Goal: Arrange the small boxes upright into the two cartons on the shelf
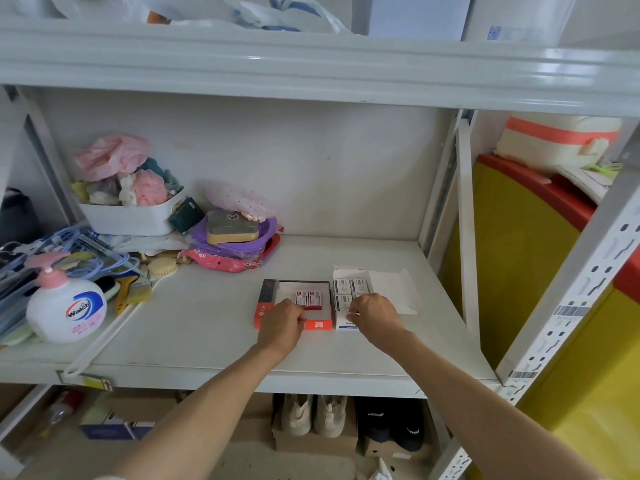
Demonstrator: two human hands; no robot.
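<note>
Two open cartons lie side by side on the white shelf. The red carton on the left holds two small red-and-white boxes standing upright. The white carton on the right holds several small white boxes in rows. My left hand rests over the near part of the red carton with fingers curled; what it holds is hidden. My right hand sits over the near end of the white carton, fingers curled around a small white box.
Clutter fills the shelf's left: a hand-soap pump bottle, brushes, a white bin of fabrics, purple and red packets. A shelf upright stands right of the white carton. Shoes sit on the shelf below.
</note>
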